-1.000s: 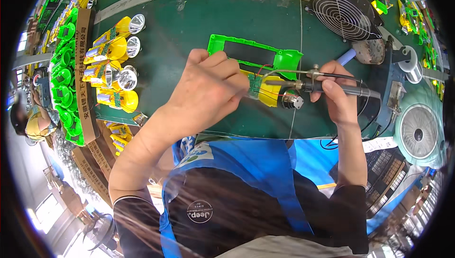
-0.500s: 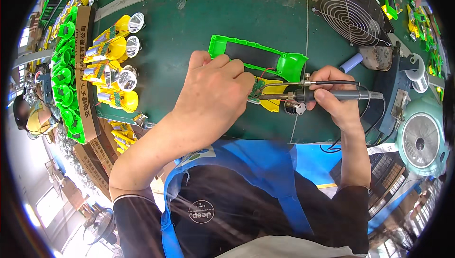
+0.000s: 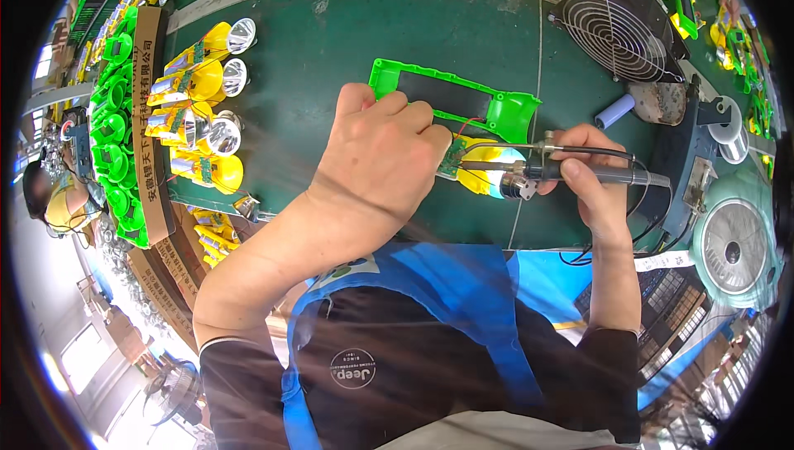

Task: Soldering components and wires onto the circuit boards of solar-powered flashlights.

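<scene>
My right hand [image 3: 594, 175] is closed round a soldering iron [image 3: 608, 174] with a thin metal tube and black cable along it. The iron's tip points left at the small green circuit board [image 3: 451, 159] on a yellow lamp housing [image 3: 475, 179]; whether it touches cannot be told. My left hand [image 3: 382, 152], fingers curled, is closed at the left end of that housing and hides much of it. A bluish-white patch [image 3: 510, 170] shows at its right end. Just beyond lies an open green casing half [image 3: 514, 115] with a dark panel, and a red wire runs near the board.
Several yellow lamp assemblies [image 3: 217, 173] with shiny reflectors stand at left, beside a cardboard box edge [image 3: 150, 127] and green casings [image 3: 112, 131]. At right are a black fan [image 3: 616, 32], a purple cylinder [image 3: 614, 111], a solder spool [image 3: 728, 123] and a pale green fan [image 3: 734, 243].
The lamp housing, both hands and the iron have shifted slightly right. A bluish-white patch now shows at the housing's right end, where yellow plastic and a metal part showed before.
</scene>
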Demonstrator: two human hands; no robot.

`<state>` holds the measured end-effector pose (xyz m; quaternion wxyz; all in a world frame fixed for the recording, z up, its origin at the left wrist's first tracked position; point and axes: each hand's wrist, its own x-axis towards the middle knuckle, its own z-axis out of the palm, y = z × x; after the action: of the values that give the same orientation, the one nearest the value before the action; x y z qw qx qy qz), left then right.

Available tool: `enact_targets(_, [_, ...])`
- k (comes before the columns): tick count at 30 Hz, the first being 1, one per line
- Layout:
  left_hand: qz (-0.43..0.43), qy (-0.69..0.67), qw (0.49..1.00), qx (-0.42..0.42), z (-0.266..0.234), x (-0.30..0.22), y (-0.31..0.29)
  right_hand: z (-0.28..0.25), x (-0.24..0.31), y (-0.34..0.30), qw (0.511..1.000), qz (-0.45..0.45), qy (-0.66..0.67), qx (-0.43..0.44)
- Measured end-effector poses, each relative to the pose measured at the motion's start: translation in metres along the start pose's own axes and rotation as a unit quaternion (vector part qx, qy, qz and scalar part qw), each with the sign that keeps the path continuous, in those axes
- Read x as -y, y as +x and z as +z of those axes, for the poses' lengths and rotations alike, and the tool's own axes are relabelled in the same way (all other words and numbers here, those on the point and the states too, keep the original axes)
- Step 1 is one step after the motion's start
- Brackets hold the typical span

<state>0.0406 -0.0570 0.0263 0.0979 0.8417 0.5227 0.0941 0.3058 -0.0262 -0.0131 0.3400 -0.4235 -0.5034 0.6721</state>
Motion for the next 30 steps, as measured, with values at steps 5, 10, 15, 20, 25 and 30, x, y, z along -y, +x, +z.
enact_targets(5, [-0.004, -0.012, 1.0, 0.014, 0.003, 0.0, 0.004, -0.009, -0.006, -0.009, 0.999, -0.005, 0.016, -0.036])
enact_targets(10, [-0.005, -0.014, 1.0, 0.022, 0.004, -0.001, 0.001, -0.01, -0.013, -0.018, 0.996, -0.049, 0.052, -0.048])
enact_targets(15, [0.039, -0.082, 0.995, -0.048, -0.009, 0.02, 0.012, -0.01, -0.015, -0.03, 0.978, -0.137, 0.069, -0.14])
enact_targets(20, [0.008, -0.016, 1.0, -0.015, 0.002, 0.054, 0.043, -0.006, -0.017, -0.024, 0.964, -0.176, 0.108, -0.168])
enact_targets(25, [0.114, 0.028, 0.976, -0.184, -0.007, 0.052, -0.005, -0.011, -0.029, -0.035, 0.955, -0.191, 0.091, -0.21])
enact_targets(30, [0.051, 0.005, 0.993, -0.107, 0.009, 0.054, -0.042, -0.008, -0.038, -0.032, 0.946, -0.208, 0.11, -0.223])
